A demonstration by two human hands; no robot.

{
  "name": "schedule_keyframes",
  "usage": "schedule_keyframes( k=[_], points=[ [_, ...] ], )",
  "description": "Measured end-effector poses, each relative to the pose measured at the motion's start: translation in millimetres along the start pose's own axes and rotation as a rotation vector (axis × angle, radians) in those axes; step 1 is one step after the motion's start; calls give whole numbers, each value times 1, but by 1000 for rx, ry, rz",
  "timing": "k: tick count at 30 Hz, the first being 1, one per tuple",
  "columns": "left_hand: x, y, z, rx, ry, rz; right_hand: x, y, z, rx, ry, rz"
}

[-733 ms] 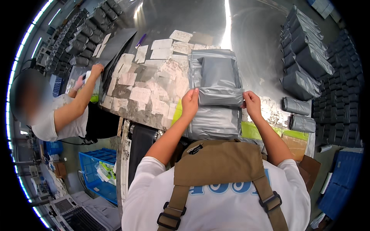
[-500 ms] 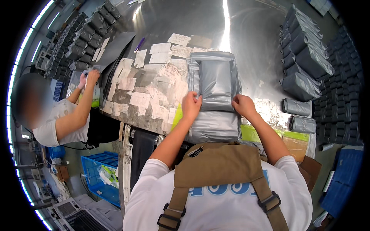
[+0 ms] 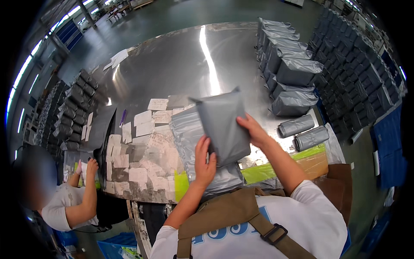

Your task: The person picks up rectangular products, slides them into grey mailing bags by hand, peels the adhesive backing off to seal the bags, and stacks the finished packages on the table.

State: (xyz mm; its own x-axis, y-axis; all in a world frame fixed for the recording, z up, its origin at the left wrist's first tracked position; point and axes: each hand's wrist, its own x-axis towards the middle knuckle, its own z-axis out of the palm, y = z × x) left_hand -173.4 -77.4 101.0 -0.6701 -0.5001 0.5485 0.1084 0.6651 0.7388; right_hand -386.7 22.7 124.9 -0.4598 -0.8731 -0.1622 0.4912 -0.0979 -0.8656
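A grey plastic package [image 3: 224,125], flat and roughly rectangular, is held up and tilted between my two hands. At its lower left edge my left hand [image 3: 204,164] grips it, thumb and fingers apart along the side. My right hand [image 3: 253,129] clasps the opposite edge, with part of its fingers hidden. Directly under the package lies a stack of flat silver-grey plastic bags [image 3: 184,127], partly covered by the package and my left hand.
Two rolled grey packages [image 3: 311,138] lie at the right, near a row of standing grey packages [image 3: 297,71]. Paper labels [image 3: 148,172] cover the table's left part, beside a purple pen [image 3: 123,118]. A co-worker [image 3: 73,203] handles something at the left.
The grey package has come up off the stack of bags and turned, now held in both hands. My view has shifted, so more of the table's far side shows.
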Motion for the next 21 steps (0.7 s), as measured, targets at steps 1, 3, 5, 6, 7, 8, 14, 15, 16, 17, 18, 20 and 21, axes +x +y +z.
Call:
schedule_keyframes(
  k=[1, 3, 5, 6, 7, 8, 14, 15, 16, 17, 18, 20, 21],
  points=[
    [12, 16, 7, 0, -72, 102, -5, -21, -23, 71, -53, 128],
    [25, 35, 28, -206, -128, 37, -23, -68, -46, -74, 49, -16],
    [22, 28, 37, -159, -205, -28, -41, -129, -63, -537, 142, -270],
    [14, 18, 40, -87, -232, -63, -48, -161, -89, -931, 217, -344],
    [5, 6, 43, -10, -262, -95, -49, -179, -116, -1267, 337, -515],
    [-12, -10, 43, -7, -253, -206, -52, -201, -111, -1476, 356, -655],
    [-63, -42, 56, 2, -346, -398, -29, -235, -243, -1872, 215, -657],
    [-64, -42, 57, 7, -345, -401, -26, -235, -247, -1874, 215, -636],
    [-65, -41, 54, 19, -350, -405, -23, -231, -251, -1866, 219, -613],
    [-64, -43, 52, 30, -355, -407, -21, -228, -256, -1861, 227, -590],
    [-65, -45, 48, 40, -309, -420, -21, -227, -255, -1904, 223, -591],
    [-79, -45, 31, 83, -201, -481, -28, -214, -226, -1976, 423, -735],
    [-85, -47, 20, 123, -166, -488, -34, -203, -221, -1938, 532, -845]
  ],
)
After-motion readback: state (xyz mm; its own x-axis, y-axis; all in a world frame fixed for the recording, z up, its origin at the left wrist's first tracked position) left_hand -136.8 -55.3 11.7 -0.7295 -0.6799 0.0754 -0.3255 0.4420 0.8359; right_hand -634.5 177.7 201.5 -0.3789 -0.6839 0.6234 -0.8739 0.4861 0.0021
